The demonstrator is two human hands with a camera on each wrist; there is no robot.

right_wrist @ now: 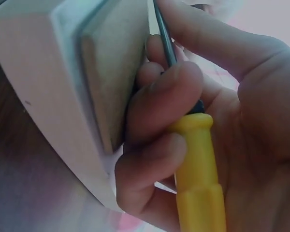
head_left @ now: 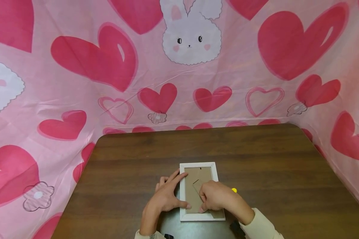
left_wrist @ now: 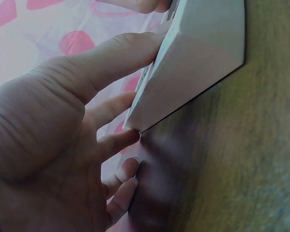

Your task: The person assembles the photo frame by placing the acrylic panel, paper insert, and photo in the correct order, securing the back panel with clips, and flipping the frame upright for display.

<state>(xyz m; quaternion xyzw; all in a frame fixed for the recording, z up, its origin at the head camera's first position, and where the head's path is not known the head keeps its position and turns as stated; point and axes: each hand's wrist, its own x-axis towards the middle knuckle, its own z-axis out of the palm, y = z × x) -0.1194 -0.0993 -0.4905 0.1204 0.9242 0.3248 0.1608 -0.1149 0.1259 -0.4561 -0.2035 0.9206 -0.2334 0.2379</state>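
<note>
A white picture frame [head_left: 198, 164] lies on the table with its brown backing board [head_left: 192, 172] facing up. Diagonally across the board runs a stand leg [head_left: 198, 187]. My left hand [head_left: 164, 197] spans the frame's left side, thumb and index finger extended over the rim onto the backing; other fingers are spread beside the frame's outer edge [left_wrist: 198, 58]. In my right hand [head_left: 216, 196] is a screwdriver with a yellow handle [right_wrist: 198, 164], fingers curled round it. Its metal shaft [right_wrist: 165, 38] runs along the thumb toward the lower part of the backing; its tip is hidden.
The brown wooden table [head_left: 131, 156] extends around the frame, with rounded far corners. Behind it and at both sides hangs a pink cloth [head_left: 179, 74] printed with hearts and rabbits. Pale sleeves [head_left: 261, 225] show at the wrists.
</note>
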